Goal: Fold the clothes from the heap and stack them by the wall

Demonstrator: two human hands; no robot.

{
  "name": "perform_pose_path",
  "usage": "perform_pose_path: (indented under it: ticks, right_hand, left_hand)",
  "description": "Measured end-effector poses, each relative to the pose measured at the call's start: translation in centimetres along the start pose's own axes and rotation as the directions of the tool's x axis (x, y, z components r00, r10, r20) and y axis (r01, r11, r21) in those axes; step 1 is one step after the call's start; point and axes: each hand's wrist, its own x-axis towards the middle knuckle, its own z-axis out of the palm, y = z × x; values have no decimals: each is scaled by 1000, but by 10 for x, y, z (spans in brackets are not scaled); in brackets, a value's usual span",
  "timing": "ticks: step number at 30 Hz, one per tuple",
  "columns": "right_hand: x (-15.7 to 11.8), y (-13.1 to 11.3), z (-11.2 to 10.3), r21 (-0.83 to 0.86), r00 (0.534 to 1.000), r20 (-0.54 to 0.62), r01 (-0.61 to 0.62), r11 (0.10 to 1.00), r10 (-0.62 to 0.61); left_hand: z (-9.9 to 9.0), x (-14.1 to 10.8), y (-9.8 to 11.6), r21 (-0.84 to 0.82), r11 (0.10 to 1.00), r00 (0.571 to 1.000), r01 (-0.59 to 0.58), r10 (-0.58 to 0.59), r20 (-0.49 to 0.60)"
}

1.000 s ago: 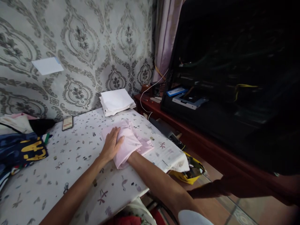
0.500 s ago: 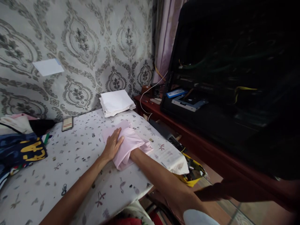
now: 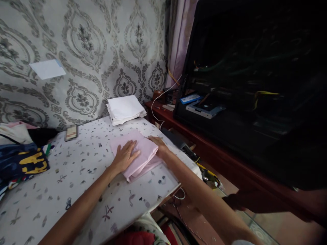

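Observation:
A folded pale pink cloth (image 3: 143, 153) lies on the table covered with a patterned white sheet (image 3: 84, 190). My left hand (image 3: 125, 157) rests flat on top of it, fingers spread. At the cloth's right edge, my right hand (image 3: 159, 147) is closed on the fold, its fingers bent and partly hidden. The cloth's near edge is folded over and slightly raised, with a lower layer showing beneath.
A stack of white paper (image 3: 126, 109) stands by the wall. Dark printed clothes (image 3: 22, 160) are heaped at the left, near a small blurred box (image 3: 71, 132). On the right, a large open black casing (image 3: 242, 85) stands on a reddish wooden cabinet (image 3: 209, 146).
My right hand has come out from under the cloth's fold and moved to its right edge. The cloth now lies flatter. My left hand stays on it.

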Motion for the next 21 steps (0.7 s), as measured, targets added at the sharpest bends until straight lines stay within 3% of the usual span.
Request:
perform_pose_path:
  ticks: [2, 3, 6, 7, 11, 17, 21]
  right_hand:
    - [5, 10, -9, 35, 983, 82, -170, 985, 166]
    - [6, 14, -14, 69, 950, 136, -291, 954, 280]
    - [5, 21, -23, 146, 803, 286, -575, 805, 522]
    - [4, 22, -23, 155, 782, 309, -603, 782, 542]
    - [1, 16, -17, 162, 802, 294, -578, 800, 520]
    - [11, 1, -5, 240, 777, 235, -629, 740, 584]
    - [9, 3, -6, 184, 783, 204, -620, 763, 588]
  left_hand:
    - [-1, -4, 4, 20, 1000, 1000, 8, -8, -14]
    - [-1, -7, 7, 29, 1000, 999, -3, 4, -38]
    - [3, -22, 23, 120, 988, 986, -100, 114, -118]
    - [6, -28, 30, 176, 975, 978, -135, 160, -134]
    - [14, -47, 51, 390, 906, 956, -163, 243, -166]
    - [8, -58, 55, 492, 871, 966, -5, 131, -222]
    - [6, -65, 48, 522, 853, 967, 9, 126, -222]
